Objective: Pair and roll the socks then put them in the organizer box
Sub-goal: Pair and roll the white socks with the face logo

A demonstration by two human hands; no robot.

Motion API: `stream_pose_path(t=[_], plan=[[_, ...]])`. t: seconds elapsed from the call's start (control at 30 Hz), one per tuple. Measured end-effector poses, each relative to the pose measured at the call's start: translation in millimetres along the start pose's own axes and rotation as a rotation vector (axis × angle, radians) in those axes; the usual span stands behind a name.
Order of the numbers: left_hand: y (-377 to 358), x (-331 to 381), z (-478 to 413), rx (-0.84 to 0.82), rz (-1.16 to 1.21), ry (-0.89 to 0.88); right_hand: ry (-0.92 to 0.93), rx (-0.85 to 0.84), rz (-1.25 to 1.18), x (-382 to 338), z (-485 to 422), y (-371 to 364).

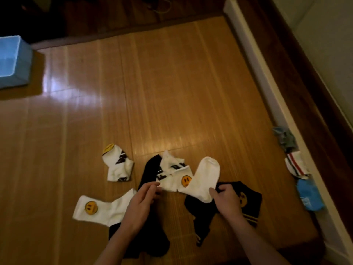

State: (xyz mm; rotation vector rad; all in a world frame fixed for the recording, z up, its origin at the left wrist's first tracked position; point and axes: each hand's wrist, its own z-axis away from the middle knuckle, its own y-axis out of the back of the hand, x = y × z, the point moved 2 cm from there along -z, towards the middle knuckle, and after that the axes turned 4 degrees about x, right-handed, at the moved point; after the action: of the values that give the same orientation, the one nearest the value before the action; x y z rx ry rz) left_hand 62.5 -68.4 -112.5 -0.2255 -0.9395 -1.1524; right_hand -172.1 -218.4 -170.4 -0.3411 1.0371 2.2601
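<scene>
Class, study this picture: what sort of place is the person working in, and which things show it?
Probably a room at home, perhaps a bedroom: a bamboo mat, loose socks like the white smiley-face sock, and a blue organizer box at the left.

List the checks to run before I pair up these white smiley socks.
1. Left hand grip on the held smiley sock: ok, pinching one end.
2. Right hand grip on it: ok, thumb over the other end.
3. Matching smiley sock in view: ok, lying flat to the left.
4. Held sock clear of others: not ok, it overlaps a lettered sock and a black sock.
5. Room in the blue box: cannot tell, interior blurred.
</scene>
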Motion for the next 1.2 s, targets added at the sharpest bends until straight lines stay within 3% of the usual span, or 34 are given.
stream_pose_path(t=[0.13,0.23,0.33,0.4,0.47,0.57,0.67,0.73,0.83,0.93,1.03,1.1,1.2], plan=[[24,-21,6,0.040,0.005,0.034,-0.003,0.085,0.056,-15,-4,-19],[28,-31,13,0.024,0.013,0.083,0.054,0.186,-0.122,-46,9,-22],[22,-29,18,-0.055,0.125,0.201,-0.053,0.013,-0.578,-81,30,-29],[13,-21,20,-0.199,0.388,0.425,-0.103,-0.212,-0.921,-102,47,-35],[6,-6,24,-0.337,0.618,0.556,-0.144,-0.440,-1.084,-118,67,-40],[6,11,22,-0.359,0.953,0.540,-0.208,-0.669,-1.142,-128,91,-44],[21,25,14,-0.246,1.283,0.455,-0.232,-0.695,-1.215,-132,101,-44],[31,30,8,-0.171,1.319,0.363,-0.244,-0.659,-1.300,-133,102,-43],[38,36,11,-0.217,1.230,0.256,-0.248,-0.590,-1.418,-130,101,-37],[35,39,16,-0.248,1.120,0.183,-0.243,-0.536,-1.458,-130,95,-32],[36,38,17,-0.134,1.062,0.162,-0.243,-0.496,-1.440,-130,87,-25],[37,40,16,-0.080,1.068,0.105,-0.233,-0.497,-1.322,-129,85,-25],[40,45,19,0.030,1.055,0.006,-0.242,-0.341,-0.929,-127,89,-37]])
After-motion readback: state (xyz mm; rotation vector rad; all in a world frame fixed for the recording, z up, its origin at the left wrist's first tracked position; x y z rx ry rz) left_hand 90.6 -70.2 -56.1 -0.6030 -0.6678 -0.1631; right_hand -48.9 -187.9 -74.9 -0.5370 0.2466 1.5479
